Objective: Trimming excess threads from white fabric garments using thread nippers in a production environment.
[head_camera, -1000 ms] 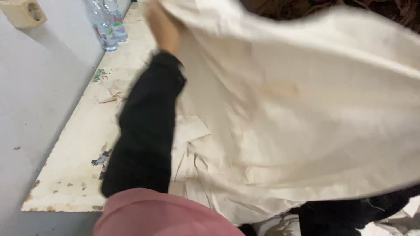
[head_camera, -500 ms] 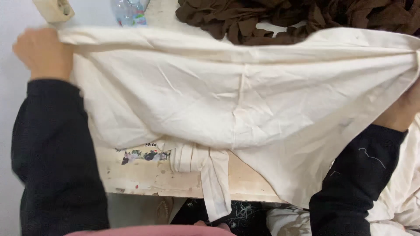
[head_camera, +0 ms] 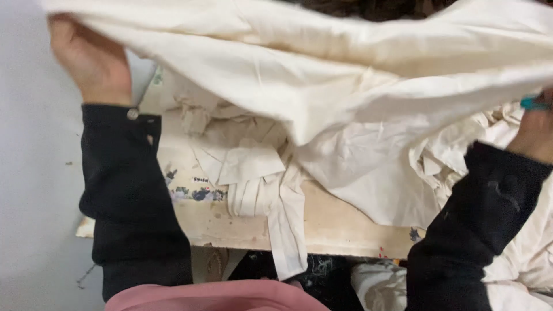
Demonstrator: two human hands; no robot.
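Hands lifted, we pinch the cream cloth (head_camera: pixel 322 75): left hand (head_camera: pixel 92 57) and right hand (head_camera: pixel 533 129) gripping opposite edges above the table (head_camera: pixel 340 227).

Worn, paint-flecked wooden table (head_camera: pixel 340 230) under cream fabric pieces (head_camera: pixel 253 167) and a heap of cream cloth (head_camera: pixel 518 253)

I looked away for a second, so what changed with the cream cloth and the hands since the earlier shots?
The cream cloth, bunched up by the left hand a second ago, is now stretched wide between both hands, right hand gripping its other end. The folded cream pieces on the worn table stayed put.
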